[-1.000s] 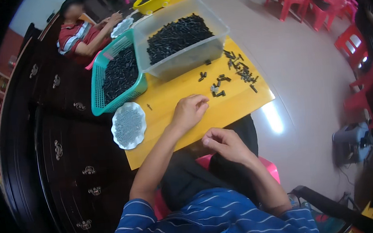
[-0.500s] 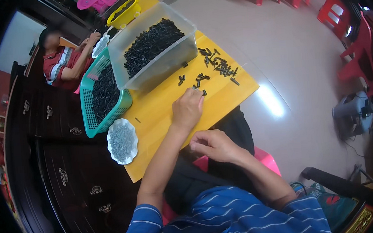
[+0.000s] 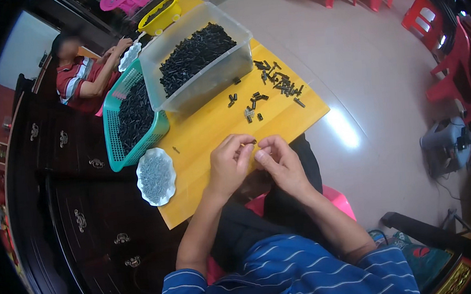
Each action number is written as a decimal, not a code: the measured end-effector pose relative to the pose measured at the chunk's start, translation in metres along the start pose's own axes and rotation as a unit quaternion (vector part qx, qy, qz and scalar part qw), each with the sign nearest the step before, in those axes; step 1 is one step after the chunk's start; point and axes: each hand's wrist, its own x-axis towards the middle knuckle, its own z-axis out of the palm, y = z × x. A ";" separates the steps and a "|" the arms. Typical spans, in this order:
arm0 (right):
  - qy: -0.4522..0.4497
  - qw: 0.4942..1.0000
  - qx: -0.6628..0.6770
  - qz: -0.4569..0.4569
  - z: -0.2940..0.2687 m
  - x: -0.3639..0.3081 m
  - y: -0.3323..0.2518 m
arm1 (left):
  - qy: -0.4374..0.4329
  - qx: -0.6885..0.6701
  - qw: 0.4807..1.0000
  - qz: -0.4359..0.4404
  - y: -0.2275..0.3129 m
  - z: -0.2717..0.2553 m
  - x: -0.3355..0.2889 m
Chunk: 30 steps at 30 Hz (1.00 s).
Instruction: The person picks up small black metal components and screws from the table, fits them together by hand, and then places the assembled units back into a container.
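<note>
Over the near edge of the yellow table (image 3: 192,162), my two hands are close together. A small black tubular piece (image 3: 254,141) is pinched between the thumb and forefinger of my left hand (image 3: 230,164). My right hand (image 3: 284,171) faces it, thumb and fingers drawn together; whatever may be in them is too small to make out. Just beyond lie several loose black pieces (image 3: 259,117) with a little cluster of silvery pins (image 3: 249,114). A larger scatter of black pieces (image 3: 285,83) lies near the table's right edge.
A clear plastic bin (image 3: 207,66) and a green basket (image 3: 161,132) hold black pieces. The white scalloped dish (image 3: 172,179) contains thin silvery pins. At the far left sits another person (image 3: 89,81), hands at a white dish. Dark drawers (image 3: 103,229) flank the table.
My left hand has drawn back from the loose pieces toward me, now pinching one black piece. My right hand has risen slightly to meet it. The silvery pins are now uncovered.
</note>
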 end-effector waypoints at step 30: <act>-0.046 0.976 0.174 0.127 -0.002 0.001 -0.025 | 0.038 0.196 0.974 0.109 -0.079 0.012 0.040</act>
